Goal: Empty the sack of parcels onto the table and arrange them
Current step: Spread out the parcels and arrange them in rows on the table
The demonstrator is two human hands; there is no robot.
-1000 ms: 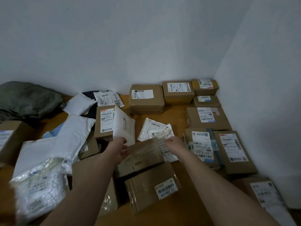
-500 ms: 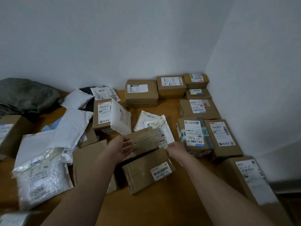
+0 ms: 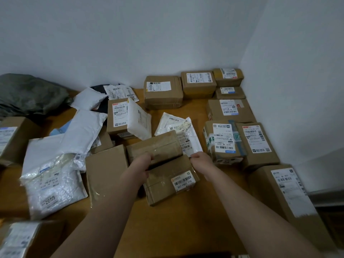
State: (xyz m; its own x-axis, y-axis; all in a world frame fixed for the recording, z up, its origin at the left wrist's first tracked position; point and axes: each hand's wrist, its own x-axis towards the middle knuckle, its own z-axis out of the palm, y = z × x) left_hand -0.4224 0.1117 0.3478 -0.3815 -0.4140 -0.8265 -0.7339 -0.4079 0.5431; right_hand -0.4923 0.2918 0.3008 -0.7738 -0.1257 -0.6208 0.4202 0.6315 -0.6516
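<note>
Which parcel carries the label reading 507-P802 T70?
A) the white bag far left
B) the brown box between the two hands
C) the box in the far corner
B: the label sits on the near right corner of the brown box, which lies between the left hand and the right hand.

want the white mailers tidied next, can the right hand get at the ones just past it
Probably yes. The right hand sits at the near edge of the white mailers, with nothing between. But the taped box lies over their left part, and the hand seems busy on the barcode box.
</note>
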